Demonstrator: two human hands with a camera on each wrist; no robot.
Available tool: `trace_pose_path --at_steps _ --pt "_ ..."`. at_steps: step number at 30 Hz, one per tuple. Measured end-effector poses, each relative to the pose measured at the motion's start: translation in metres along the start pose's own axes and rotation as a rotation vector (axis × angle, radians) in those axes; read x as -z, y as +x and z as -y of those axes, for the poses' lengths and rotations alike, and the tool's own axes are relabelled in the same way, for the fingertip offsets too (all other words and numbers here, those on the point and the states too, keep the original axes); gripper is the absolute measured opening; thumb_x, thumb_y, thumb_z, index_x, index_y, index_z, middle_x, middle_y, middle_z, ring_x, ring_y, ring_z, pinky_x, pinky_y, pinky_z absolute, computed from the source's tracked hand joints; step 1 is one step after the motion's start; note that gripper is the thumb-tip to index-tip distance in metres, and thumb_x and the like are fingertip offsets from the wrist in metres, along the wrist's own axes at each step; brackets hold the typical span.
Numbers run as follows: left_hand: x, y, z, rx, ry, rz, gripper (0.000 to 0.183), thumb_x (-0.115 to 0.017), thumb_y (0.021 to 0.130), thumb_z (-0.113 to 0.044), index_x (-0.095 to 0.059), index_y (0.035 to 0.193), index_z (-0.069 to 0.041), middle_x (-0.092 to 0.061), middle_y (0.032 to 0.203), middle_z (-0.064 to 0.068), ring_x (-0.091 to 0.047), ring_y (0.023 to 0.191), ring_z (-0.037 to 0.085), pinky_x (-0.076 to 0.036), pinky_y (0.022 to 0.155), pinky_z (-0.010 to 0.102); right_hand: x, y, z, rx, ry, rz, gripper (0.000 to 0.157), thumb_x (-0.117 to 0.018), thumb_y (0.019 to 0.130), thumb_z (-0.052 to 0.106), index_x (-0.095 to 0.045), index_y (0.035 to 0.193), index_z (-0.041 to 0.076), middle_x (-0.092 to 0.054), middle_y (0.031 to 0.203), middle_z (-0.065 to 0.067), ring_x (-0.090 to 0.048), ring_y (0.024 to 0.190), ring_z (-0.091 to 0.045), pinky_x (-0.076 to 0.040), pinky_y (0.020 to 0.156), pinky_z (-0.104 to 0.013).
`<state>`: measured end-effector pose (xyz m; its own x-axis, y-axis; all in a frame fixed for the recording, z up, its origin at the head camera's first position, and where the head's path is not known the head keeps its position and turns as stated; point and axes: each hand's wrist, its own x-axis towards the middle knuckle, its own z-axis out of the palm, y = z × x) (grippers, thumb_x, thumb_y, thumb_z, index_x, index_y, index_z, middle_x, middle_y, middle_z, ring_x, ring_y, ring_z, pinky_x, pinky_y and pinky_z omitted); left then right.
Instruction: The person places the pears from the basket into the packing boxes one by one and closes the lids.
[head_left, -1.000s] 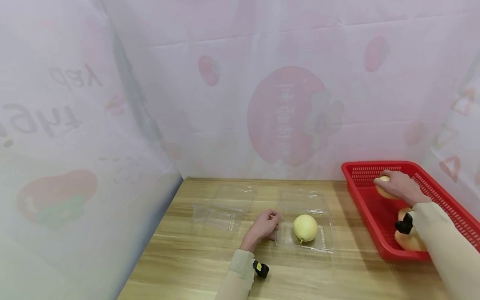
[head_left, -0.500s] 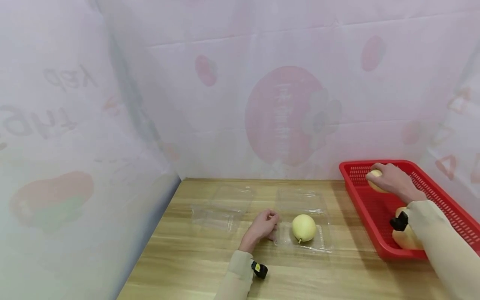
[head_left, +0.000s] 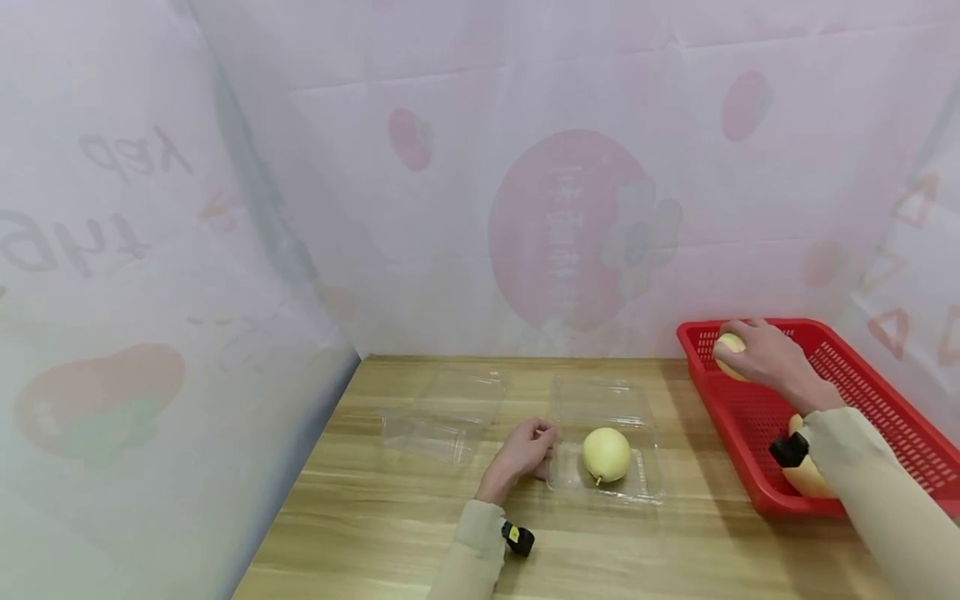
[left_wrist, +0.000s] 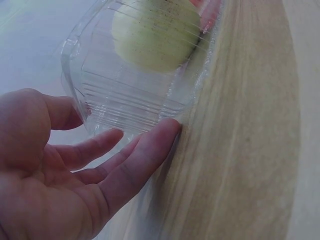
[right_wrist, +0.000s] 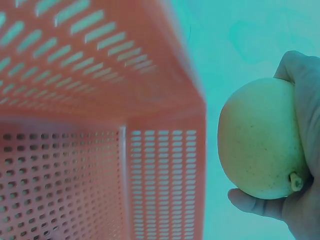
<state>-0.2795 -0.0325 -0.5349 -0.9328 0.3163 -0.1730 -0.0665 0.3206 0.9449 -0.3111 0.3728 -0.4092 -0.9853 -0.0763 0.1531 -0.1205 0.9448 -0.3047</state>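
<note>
My right hand (head_left: 768,358) grips a round yellow pear (head_left: 729,357) above the left rim of the red basket (head_left: 718,421). In the right wrist view the held pear (right_wrist: 260,140) shows its short stem, with fingers wrapped round its far side. My left hand (head_left: 520,452) holds the left edge of a clear plastic clamshell box (head_left: 647,490), whose lid lies open toward the back. The left wrist view has fingertips (left_wrist: 165,131) at the ribbed wall of that box. One pear (head_left: 607,455) sits in the box, stem toward me.
More pears (head_left: 808,477) lie at the near end of the basket, partly hidden by the right sleeve. A second clear box (head_left: 427,433) stands open on the wooden table (head_left: 360,525), left of the first. A printed white curtain (head_left: 435,250) closes off the back and sides.
My right hand has lifted the pear and carried it left, from inside the basket to above its left rim. The left hand stays at the box edge; the view shifts slightly.
</note>
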Motion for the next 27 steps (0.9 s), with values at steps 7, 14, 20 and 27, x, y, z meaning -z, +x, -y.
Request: trace_pose_path --at_steps 7,14,20,27 --pt "0.0 -0.001 0.0 0.017 0.0 0.002 0.031 -0.053 0.101 -0.031 -0.059 0.116 -0.005 -0.063 0.091 0.013 -0.062 0.065 0.018 -0.057 0.051 0.031 0.007 -0.007 0.022 0.027 0.007 -0.026 0.053 -0.056 0.093 0.04 -0.052 0.134 0.006 -0.047 0.137 -0.031 -0.045 0.117 -0.05 -0.044 0.087 -0.071" --pt "-0.003 0.0 -0.003 0.023 -0.007 0.004 0.028 -0.052 0.102 -0.031 -0.059 0.115 -0.007 -0.063 0.095 0.014 -0.063 0.073 0.02 -0.057 0.053 0.031 0.011 -0.012 0.04 0.035 0.014 -0.039 0.054 -0.061 0.091 0.039 -0.053 0.135 0.009 -0.045 0.138 -0.029 -0.044 0.119 -0.048 -0.045 0.087 -0.07" --pt "-0.004 0.002 -0.002 0.029 -0.025 0.018 0.029 -0.052 0.102 -0.03 -0.059 0.117 -0.006 -0.063 0.097 0.015 -0.062 0.075 0.019 -0.058 0.053 0.032 0.011 -0.016 0.055 0.041 0.048 -0.086 0.049 -0.058 0.093 0.038 -0.053 0.133 0.01 -0.047 0.134 -0.027 -0.048 0.113 -0.046 -0.048 0.084 -0.066" --pt "-0.004 0.003 0.001 0.041 -0.03 0.033 0.034 -0.05 0.103 -0.029 -0.057 0.124 -0.003 -0.062 0.096 0.014 -0.06 0.061 0.018 -0.057 0.052 0.031 0.002 -0.02 0.071 0.081 0.077 -0.168 0.036 -0.053 0.095 0.035 -0.061 0.12 0.012 -0.055 0.12 -0.023 -0.052 0.096 -0.038 -0.047 0.064 -0.046"
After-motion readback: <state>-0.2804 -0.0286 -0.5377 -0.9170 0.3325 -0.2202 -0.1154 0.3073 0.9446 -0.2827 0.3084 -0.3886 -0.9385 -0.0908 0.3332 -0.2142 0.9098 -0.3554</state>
